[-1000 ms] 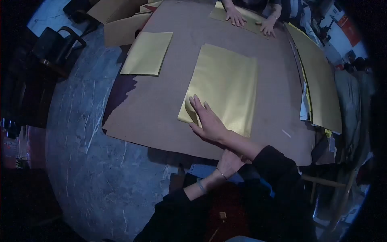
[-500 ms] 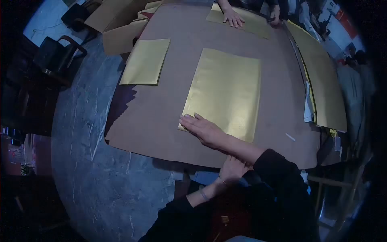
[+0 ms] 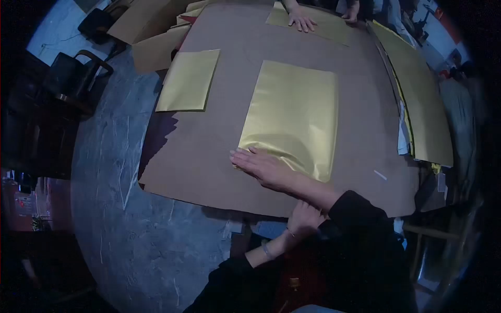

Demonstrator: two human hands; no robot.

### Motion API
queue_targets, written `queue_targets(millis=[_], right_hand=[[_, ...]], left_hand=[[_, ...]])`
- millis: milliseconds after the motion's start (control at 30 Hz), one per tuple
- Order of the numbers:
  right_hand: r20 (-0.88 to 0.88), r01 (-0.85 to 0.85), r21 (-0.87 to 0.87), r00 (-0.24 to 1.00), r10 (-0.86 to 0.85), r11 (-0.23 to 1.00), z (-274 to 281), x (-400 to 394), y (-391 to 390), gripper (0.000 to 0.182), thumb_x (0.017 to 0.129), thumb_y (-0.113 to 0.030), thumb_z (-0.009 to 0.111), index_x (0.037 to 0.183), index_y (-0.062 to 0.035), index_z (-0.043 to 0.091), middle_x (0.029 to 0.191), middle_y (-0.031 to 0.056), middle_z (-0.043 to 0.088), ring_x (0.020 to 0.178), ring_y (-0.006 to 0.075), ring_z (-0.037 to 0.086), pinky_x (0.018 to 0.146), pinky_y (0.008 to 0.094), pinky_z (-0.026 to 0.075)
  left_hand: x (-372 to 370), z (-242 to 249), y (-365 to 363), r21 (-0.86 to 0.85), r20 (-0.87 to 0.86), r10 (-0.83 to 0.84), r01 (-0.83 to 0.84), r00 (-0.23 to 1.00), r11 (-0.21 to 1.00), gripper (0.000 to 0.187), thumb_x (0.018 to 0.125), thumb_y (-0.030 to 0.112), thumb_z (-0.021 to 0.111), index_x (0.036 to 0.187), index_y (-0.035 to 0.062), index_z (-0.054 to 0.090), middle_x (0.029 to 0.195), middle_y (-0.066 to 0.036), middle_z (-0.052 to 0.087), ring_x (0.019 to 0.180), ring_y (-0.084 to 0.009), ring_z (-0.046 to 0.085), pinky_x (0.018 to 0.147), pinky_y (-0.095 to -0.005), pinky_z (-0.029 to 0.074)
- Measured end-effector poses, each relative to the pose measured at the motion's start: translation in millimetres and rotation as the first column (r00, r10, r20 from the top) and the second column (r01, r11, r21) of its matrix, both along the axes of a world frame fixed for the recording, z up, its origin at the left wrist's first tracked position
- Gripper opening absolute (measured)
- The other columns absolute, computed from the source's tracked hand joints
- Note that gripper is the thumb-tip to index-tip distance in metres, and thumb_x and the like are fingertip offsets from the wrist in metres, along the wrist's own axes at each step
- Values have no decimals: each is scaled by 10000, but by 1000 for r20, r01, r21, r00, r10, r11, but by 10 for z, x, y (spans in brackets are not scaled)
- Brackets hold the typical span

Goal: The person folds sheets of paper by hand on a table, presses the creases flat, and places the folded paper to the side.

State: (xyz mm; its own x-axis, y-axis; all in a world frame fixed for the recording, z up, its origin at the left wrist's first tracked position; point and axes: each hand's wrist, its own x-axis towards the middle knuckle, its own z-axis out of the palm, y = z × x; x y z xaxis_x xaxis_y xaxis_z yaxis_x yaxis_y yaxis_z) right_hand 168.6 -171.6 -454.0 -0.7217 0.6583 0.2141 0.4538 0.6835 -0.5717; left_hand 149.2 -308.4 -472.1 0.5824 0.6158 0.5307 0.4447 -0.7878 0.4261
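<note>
A gold paper sheet (image 3: 295, 109) lies on the brown cardboard table cover (image 3: 209, 156). My right hand (image 3: 263, 168) rests flat across its near left corner, fingers extended and close together. The near part of the sheet is buckled into creases beside that hand. My left hand (image 3: 305, 219), with a bracelet at the wrist, is at the table's near edge below my right forearm. Its fingers are curled next to my right sleeve (image 3: 357, 216), and what they hold, if anything, is hidden.
A smaller gold piece (image 3: 189, 81) lies left. At the far side another person's hand (image 3: 301, 20) rests on a gold sheet (image 3: 329, 28). Stacked gold sheets (image 3: 417, 99) line the right edge. A white strip (image 3: 380, 175) lies near right; a cardboard box (image 3: 156, 49) stands far left.
My right hand has slid slightly toward the near left, and the sheet's near part has buckled up beside it. My left hand stays in about the same place.
</note>
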Motion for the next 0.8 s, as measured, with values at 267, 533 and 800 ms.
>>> queue_targets(millis=[267, 533, 800], right_hand=[[-20, -10, -10, 1000, 10, 1000, 17, -9, 11, 566, 838, 34, 420, 1385, -73, 328, 1446, 95, 339, 1356, 242, 287, 1139, 417, 188], [77, -35, 1, 996, 35, 999, 30, -14, 40, 514, 905, -59, 429, 1402, -76, 298, 1467, 93, 298, 1367, 241, 258, 1142, 410, 166], [153, -49, 109, 988, 32, 993, 4, -15, 3, 490, 965, -288, 387, 1391, -51, 330, 1472, 103, 284, 1375, 243, 234, 1132, 411, 181]], left_hand=[[-23, 60, 16, -1, -78, -27, 27, 997, 1000, 134, 776, 198, 564, 748, 72, 599, 759, -91, 558, 771, -276, 541, 693, -418, 439], [19, 87, 70, -60, 64, 5, -1, 998, 998, 184, 787, 197, 554, 906, 76, 625, 838, -112, 563, 844, -308, 536, 735, -425, 444], [-174, 341, 27, -184, -118, -9, -13, 993, 983, 224, 796, 219, 606, 934, 44, 620, 914, -112, 599, 916, -298, 563, 815, -432, 455]])
